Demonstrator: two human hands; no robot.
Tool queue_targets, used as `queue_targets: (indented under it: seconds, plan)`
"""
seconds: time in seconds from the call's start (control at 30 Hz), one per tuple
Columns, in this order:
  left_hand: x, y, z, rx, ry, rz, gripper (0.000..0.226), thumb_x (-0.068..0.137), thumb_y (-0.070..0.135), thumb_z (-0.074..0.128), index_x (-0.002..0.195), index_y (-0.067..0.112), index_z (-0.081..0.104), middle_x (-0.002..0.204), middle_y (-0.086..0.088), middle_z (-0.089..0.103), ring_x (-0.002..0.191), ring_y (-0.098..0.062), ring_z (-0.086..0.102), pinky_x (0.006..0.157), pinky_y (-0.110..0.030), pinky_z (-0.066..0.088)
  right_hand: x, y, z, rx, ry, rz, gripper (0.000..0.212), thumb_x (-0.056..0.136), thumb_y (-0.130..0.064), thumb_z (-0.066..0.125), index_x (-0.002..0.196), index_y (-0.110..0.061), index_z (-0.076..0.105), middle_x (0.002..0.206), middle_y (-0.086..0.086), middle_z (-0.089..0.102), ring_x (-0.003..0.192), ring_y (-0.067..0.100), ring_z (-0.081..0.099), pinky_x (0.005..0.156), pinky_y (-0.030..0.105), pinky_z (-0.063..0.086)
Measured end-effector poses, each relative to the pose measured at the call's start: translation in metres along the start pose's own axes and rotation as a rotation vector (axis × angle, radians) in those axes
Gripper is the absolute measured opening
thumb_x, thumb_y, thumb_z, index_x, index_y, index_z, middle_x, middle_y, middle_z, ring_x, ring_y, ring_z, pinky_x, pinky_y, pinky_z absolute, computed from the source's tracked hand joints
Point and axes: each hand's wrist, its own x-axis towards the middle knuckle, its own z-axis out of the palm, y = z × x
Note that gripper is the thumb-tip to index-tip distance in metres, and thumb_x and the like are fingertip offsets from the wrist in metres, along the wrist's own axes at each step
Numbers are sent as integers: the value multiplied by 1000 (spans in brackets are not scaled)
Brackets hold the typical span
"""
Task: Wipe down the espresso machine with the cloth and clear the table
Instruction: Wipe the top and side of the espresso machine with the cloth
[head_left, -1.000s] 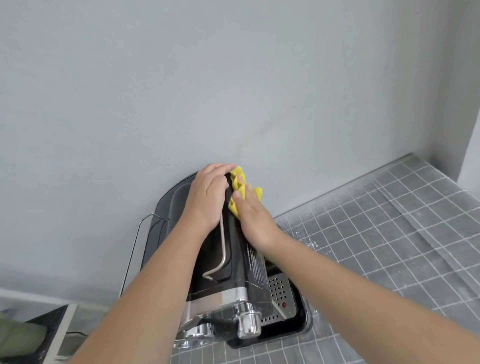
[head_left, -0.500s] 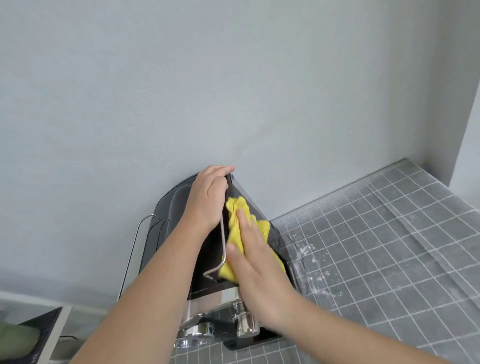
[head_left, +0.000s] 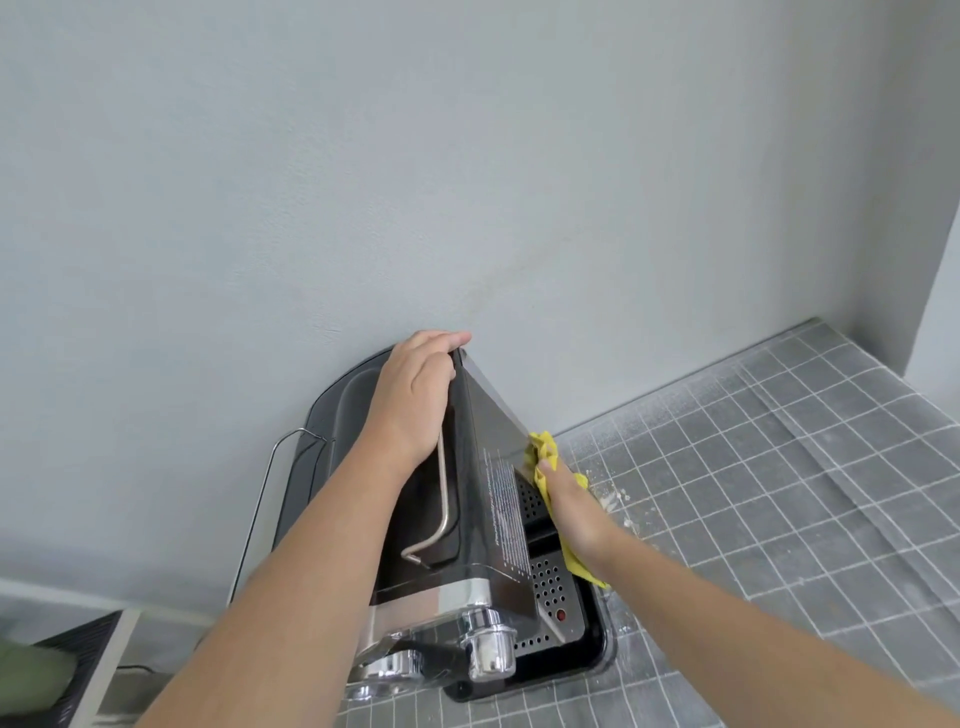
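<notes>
Step in hand, as we read it, was wiping the right side panel of the espresso machine (head_left: 493, 499). The machine sat on the table (head_left: 753, 493) with its back close to the wall (head_left: 467, 182).

Our hands were apart. Left hand (head_left: 415, 395) gripped the top rear corner with fingers curled over the edge, acting as the brace. Right hand (head_left: 571, 504) held the yellow cloth (head_left: 543, 452) bunched under the thumb. It pressed the cloth low on the side panel, just beside the drip tray (head_left: 550, 587). That hand's fingers were hidden, so we couldn't tell how they lay.

Notes for doing it well:
- The brace was right. Sideways pressure with no counter-hold would likely shift the machine.
- The cloth was wadded, so the contact patch was small. Flattened, it would probably cover the glossy panel in fewer passes and streak less.
- Go top to bottom and back to front with overlapping strokes, finishing at the lower edge.
- White specks (head_left: 613, 499) lay on the mat right beside that hand. Keep the cloth's tail off them or it may drag grit onto the gloss.
- The panel had printed text, so use moderate pressure only.
- We couldn't tell whether the chrome group head (head_left: 488, 649) or the top rail (head_left: 444, 499) had been wiped.
- Table clearing comes last, in our view.
</notes>
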Motion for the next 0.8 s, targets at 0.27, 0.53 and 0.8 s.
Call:
queue_targets:
  seconds: [0.27,0.53,0.8]
  plan:
    - [-2,3,-1,-18,19,-1,62,73,22,26,122,9,62,125,1,57,119,-10,46,106,-27,34,-53,-102,36,-150,12,-477,64,92,-45,23,150,-27,4,158,-14,1,144,0,-6,121,34,1]
    - [-2,1,0,-29,24,-19,61,75,22,25,123,11,62,118,5,57,110,-4,45,96,-14,32,-132,-66,48,-175,16,-494,59,91,-47,19,144,-42,-7,151,-32,-11,137,-15,-16,115,20,-4]
    - [-2,2,0,9,15,8,61,75,23,25,122,8,62,125,-3,58,116,-13,47,103,-27,35,12,-73,17,-78,54,-322,49,102,-36,18,150,-26,13,159,-5,13,145,10,5,116,27,-4]
